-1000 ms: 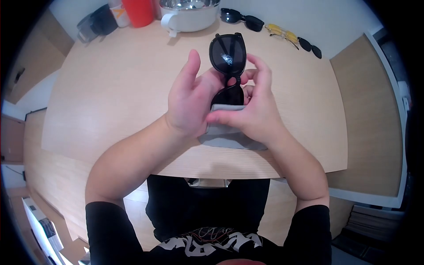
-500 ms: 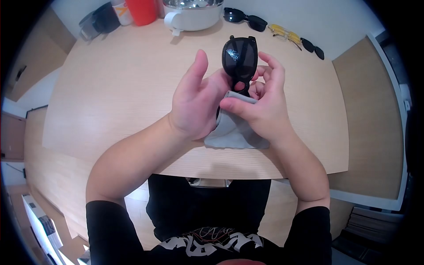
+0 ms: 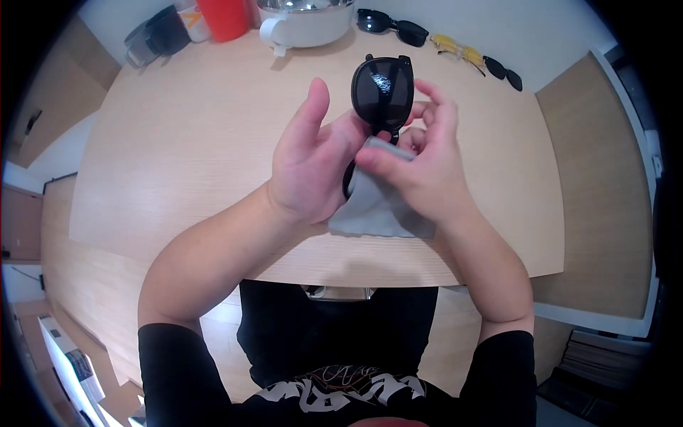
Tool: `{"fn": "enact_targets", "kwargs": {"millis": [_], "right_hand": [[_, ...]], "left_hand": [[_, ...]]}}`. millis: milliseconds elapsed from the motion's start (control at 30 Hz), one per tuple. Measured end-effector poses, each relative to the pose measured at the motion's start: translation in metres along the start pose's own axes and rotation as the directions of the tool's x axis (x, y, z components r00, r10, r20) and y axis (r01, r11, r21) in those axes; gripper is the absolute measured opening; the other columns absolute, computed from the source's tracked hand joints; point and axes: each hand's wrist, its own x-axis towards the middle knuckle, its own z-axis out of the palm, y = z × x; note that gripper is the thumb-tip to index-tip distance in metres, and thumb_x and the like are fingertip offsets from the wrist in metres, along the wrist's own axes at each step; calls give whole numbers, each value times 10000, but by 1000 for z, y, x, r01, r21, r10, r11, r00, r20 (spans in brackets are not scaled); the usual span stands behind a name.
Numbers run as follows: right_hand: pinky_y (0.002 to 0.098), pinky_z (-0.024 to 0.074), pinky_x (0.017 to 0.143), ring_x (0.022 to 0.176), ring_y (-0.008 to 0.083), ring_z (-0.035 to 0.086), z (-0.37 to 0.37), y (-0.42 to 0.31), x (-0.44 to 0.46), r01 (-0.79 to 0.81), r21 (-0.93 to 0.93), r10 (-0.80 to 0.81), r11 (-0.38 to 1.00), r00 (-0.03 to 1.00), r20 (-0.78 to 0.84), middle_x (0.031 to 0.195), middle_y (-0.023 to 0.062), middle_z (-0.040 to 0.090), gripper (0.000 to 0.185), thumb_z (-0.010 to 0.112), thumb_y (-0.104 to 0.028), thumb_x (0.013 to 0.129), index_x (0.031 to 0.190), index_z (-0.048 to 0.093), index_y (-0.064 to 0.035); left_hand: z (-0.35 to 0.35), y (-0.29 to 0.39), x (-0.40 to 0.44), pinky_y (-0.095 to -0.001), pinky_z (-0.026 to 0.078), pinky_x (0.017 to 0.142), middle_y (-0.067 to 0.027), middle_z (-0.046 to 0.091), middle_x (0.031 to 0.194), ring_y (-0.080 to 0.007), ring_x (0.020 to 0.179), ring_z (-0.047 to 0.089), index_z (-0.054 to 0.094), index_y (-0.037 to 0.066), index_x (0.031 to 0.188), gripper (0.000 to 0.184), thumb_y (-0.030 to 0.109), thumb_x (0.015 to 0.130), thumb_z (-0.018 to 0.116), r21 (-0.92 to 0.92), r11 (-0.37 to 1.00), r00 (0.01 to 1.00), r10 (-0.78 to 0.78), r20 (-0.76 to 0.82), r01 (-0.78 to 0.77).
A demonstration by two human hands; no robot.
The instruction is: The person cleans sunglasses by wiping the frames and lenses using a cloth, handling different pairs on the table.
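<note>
A pair of black sunglasses (image 3: 383, 91) stands on end between my hands, one dark lens at the top with a bright reflection on it. My left hand (image 3: 309, 164) supports the sunglasses from the left, its thumb raised away and its fingers mostly hidden behind the frame. A grey cloth (image 3: 380, 206) covers the lower part of the sunglasses and hangs down to the table's front. Pinching the cloth's folded upper edge with its thumb, my right hand (image 3: 427, 167) has its other fingers curled behind. The lower lens is largely hidden by the cloth.
Along the back of the wooden table (image 3: 178, 142) stand a dark mug (image 3: 168, 32), a red cup (image 3: 223, 18) and a white handled pot (image 3: 306, 28). Black sunglasses (image 3: 391, 27), yellow-lensed glasses (image 3: 457, 50) and another dark pair (image 3: 502, 73) lie at the back right.
The sunglasses have turned slightly, so the upper lens faces me more. My right thumb and the cloth's edge have shifted slightly up along the frame.
</note>
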Motion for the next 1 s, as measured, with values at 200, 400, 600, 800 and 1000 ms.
{"fn": "enact_targets", "kwargs": {"millis": [200, 400, 600, 800, 1000], "right_hand": [[315, 529, 828, 968, 158, 555, 10, -2, -6, 94, -62, -84, 994, 984, 156, 1276, 132, 445, 1185, 951, -209, 569, 1442, 172, -20], [282, 541, 780, 946, 143, 565, 11, -2, -7, 158, -51, -150, 986, 981, 122, 1244, 135, 455, 1136, 940, -188, 601, 1429, 183, -14], [200, 512, 676, 766, 60, 542, -3, 2, 2, 43, -7, -43, 999, 999, -14, 1134, 109, 511, 1020, 909, -155, 655, 1407, 232, -26], [341, 512, 880, 1101, 228, 518, 12, 0, -10, 145, -125, -118, 982, 973, 197, 1276, 148, 412, 1176, 956, -244, 559, 1422, 186, -32], [246, 487, 712, 828, 95, 520, 3, -9, -5, 14, -93, -9, 996, 999, 51, 1144, 109, 473, 1135, 944, -230, 586, 1422, 207, -17]], "left_hand": [[-21, -2, 2, -332, 373, 1012, -71, 503, 1089, -216, 1068, 498, 415, 9, 1377, 904, 750, 914, 183, -33, 999, 990, -34, 135, 39], [-19, -1, 2, -327, 370, 1011, -68, 500, 1084, -208, 1050, 496, 412, 1, 1379, 916, 753, 911, 177, 8, 999, 989, -52, 138, 52], [8, 4, -1, -339, 367, 1012, -72, 509, 1096, -212, 1047, 496, 404, -3, 1392, 928, 753, 911, 164, 1, 999, 997, -42, -61, 42], [-18, -2, 2, -336, 380, 992, -70, 493, 1081, -210, 1023, 498, 416, 5, 1377, 911, 750, 912, 171, -3, 999, 995, -50, 82, 51], [-19, 0, 4, -356, 348, 1052, -115, 479, 1239, -243, 1154, 481, 334, -2, 1441, 1003, 799, 871, 131, 35, 998, 994, -51, 102, 48]]}}
